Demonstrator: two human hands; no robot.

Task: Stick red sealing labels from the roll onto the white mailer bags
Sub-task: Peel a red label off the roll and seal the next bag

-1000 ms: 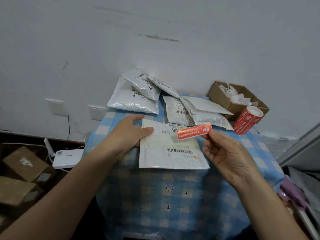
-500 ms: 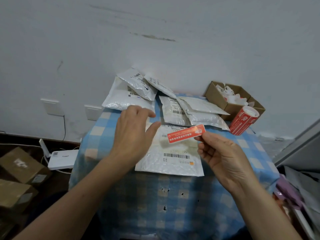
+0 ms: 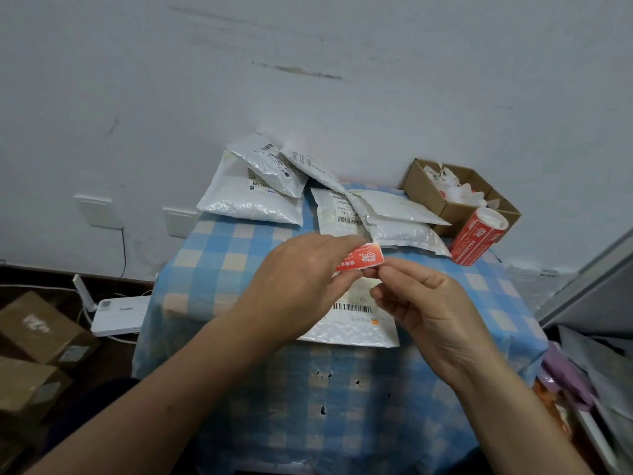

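A red sealing label hangs in the air above the table, pinched at its right end by my right hand and at its left part by my left hand. Under both hands lies a white mailer bag with a barcode, flat on the blue checked tablecloth; my left hand hides most of it. The red label roll lies on its side at the back right. Several more white mailer bags are piled at the back against the wall.
An open cardboard box with white paper scraps stands behind the roll. A white router and brown cartons sit on the floor to the left. A grey cabinet edge stands at the right.
My left hand has left the mailer bag, risen and taken hold of the label's left part. The label has moved slightly right and up with both hands.
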